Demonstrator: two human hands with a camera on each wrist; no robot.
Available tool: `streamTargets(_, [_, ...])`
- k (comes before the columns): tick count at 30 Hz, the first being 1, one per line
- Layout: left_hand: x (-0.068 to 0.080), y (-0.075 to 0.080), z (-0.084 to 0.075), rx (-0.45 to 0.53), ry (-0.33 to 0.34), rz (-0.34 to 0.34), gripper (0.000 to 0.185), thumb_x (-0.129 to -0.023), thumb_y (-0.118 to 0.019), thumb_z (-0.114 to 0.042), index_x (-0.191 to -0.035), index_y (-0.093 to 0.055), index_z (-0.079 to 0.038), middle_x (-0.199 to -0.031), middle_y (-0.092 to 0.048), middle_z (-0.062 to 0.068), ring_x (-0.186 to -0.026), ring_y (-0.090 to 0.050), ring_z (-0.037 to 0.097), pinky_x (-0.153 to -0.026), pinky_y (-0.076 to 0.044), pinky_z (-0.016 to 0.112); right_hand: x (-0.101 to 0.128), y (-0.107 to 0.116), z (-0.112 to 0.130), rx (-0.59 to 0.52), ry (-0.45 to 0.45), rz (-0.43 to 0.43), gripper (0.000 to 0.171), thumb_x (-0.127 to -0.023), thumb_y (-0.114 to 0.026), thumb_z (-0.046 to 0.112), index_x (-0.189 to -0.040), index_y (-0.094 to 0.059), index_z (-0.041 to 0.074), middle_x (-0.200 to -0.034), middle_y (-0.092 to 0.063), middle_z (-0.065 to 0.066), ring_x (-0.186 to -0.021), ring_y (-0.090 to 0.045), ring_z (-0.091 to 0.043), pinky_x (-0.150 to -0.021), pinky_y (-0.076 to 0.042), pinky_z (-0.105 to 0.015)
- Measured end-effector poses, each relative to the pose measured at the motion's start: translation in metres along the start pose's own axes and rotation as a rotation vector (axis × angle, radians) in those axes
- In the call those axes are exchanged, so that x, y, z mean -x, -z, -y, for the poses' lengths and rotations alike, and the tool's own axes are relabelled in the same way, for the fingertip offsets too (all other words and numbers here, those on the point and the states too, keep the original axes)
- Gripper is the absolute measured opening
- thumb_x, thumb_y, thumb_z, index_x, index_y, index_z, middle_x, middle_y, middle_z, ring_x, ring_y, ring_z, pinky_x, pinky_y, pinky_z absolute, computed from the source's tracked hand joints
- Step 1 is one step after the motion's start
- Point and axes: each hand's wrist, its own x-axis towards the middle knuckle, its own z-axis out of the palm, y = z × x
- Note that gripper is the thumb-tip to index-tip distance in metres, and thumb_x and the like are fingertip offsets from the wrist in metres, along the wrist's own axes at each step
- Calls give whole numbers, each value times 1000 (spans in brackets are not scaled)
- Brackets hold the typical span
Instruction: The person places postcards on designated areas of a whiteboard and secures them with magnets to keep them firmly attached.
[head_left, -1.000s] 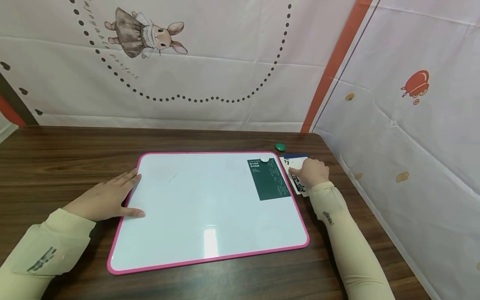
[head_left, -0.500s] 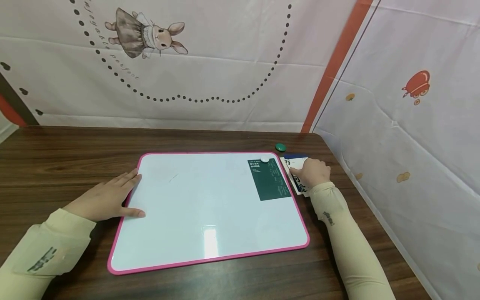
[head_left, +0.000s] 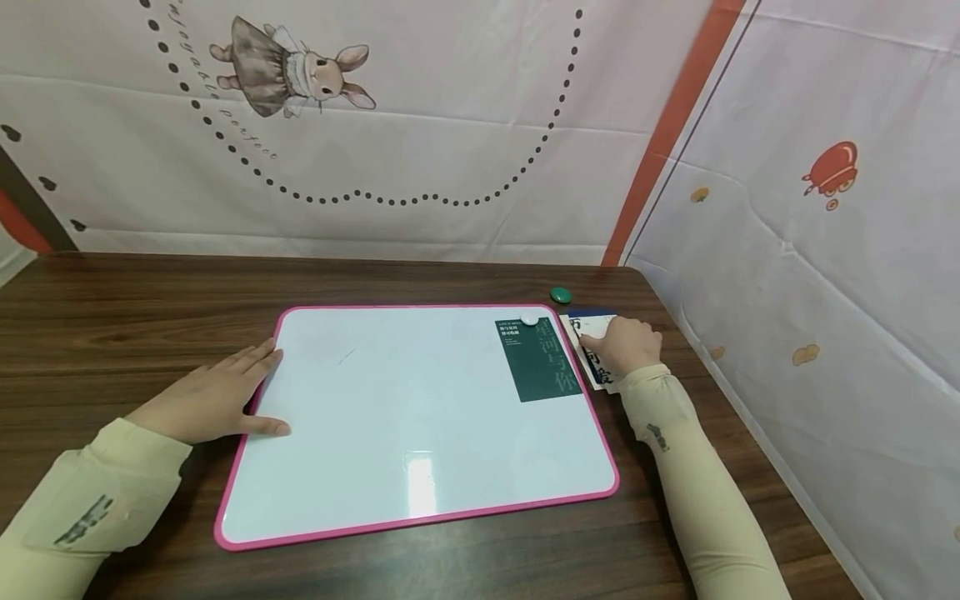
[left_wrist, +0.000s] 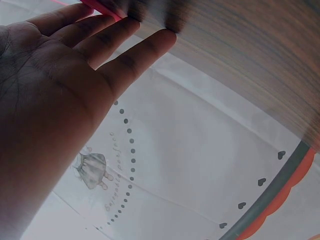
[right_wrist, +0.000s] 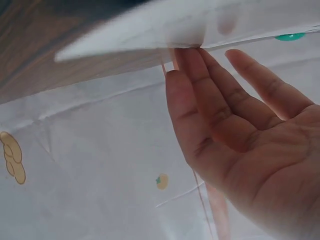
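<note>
Head view | left hand (head_left: 206, 400) flat, fingers straight, on left edge of pink-framed rectangular whiteboard (head_left: 375, 450) | right hand (head_left: 626, 346) fingers straight, pressing blue-and-white printed card (head_left: 592, 325) just right of board, grasping nothing

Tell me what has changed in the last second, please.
Almost nothing has changed. The right hand stays on the cards beside the whiteboard, its fingers perhaps a little further onto them. The left hand stays flat on the whiteboard's left edge. The dark green card and green magnet have not moved.
</note>
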Motion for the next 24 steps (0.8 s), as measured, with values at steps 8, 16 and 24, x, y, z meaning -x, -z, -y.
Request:
streamTargets(8, [1, -2, 0, 10, 6, 2, 116, -72, -59, -77, -144, -32, 9, -150, -29, 35, -133, -33, 54, -99, -35, 69, 1, 5, 2, -33, -7, -3, 70, -88, -55, 61, -100, -68, -7, -83, -68, -20, -80, -58, -32, -86, -48, -57])
streamTargets(16, [0, -4, 0, 12, 12, 5, 117, -71, -58, -79, -145, -32, 8, -150, -28, 35, -134, -33, 54, -99, -35, 69, 3, 9, 7, -47, 1, -1, 70, -88, -54, 60, -105, -67, -7, -87, -69, -21, -81, -60, -32, -88, -48, -57])
streamTargets(24, [0, -4, 0, 5, 16, 2, 117, -71, -58, -79, -145, -31, 8, -150, -28, 34, -134, -32, 54, -100, -35, 69, 6, 9, 8, -66, 19, -10, 65, -89, -54, 59, -97, -68, -4, -78, -69, -17, -75, -60, -29, -83, -50, -55])
